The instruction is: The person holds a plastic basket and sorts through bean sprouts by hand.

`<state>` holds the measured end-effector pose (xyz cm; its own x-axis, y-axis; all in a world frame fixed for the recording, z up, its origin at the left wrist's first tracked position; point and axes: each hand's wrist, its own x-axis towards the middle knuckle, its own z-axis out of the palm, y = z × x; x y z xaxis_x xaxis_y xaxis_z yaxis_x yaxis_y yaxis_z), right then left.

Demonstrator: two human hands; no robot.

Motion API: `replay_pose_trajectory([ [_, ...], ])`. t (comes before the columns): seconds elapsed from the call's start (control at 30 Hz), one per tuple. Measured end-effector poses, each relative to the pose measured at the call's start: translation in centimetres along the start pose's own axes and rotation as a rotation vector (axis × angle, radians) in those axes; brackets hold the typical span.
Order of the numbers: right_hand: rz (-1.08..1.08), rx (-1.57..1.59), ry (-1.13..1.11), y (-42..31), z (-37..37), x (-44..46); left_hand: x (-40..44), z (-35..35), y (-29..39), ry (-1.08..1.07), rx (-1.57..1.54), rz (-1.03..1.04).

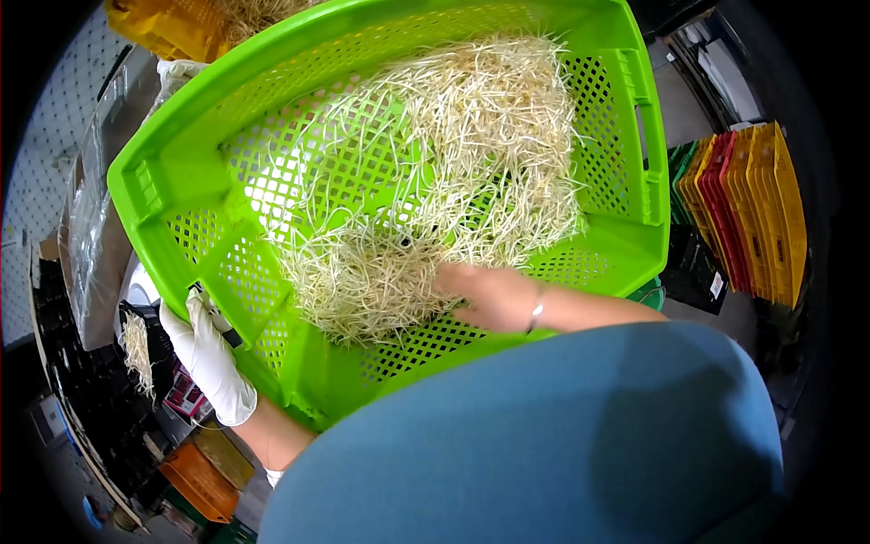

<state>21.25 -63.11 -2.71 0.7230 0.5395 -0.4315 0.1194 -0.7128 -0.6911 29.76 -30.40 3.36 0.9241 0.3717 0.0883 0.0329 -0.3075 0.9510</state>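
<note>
A large green perforated crate point(149, 238) fills the middle of the view, tilted. Pale bean sprouts point(494, 109) lie in it, heaped at the upper right and in a second clump at the lower middle. My left hand point(207, 354), in a white glove, is closed on the crate's left rim by the handle slot. My right hand point(494, 295) is bare, with a thin band at the wrist, and reaches over the near rim. Its fingers touch the right side of the lower clump; they are blurred and partly hidden among the sprouts.
Nested yellow and red crates point(757, 213) stand at the right. A yellow crate point(172, 23) with more sprouts is at the top left. Below my left hand are an orange crate point(201, 480) and a dark container holding some sprouts point(138, 354). Clear plastic sheeting point(91, 218) hangs at the left.
</note>
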Motion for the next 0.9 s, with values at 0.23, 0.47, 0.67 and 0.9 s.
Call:
replay_pose_trajectory([
  [0.23, 0.187, -0.214, 0.579, 5.6, -3.7, 0.4, -0.1, 0.0, 0.3, -0.006, 0.014, -0.007],
  [0.47, -0.061, -0.062, 0.061, 1.0, 1.7, 2.4, 0.0, -0.1, 0.0, 0.015, 0.019, -0.014],
  [0.67, 0.085, -0.070, 0.354, 3.3, -1.7, 3.3, -0.2, -0.2, 0.4, -0.007, 0.109, 0.001],
  [0.9, 0.030, -0.254, 0.159, 0.5, 0.9, 4.2, -0.2, -0.1, 0.2, -0.007, 0.037, -0.016],
])
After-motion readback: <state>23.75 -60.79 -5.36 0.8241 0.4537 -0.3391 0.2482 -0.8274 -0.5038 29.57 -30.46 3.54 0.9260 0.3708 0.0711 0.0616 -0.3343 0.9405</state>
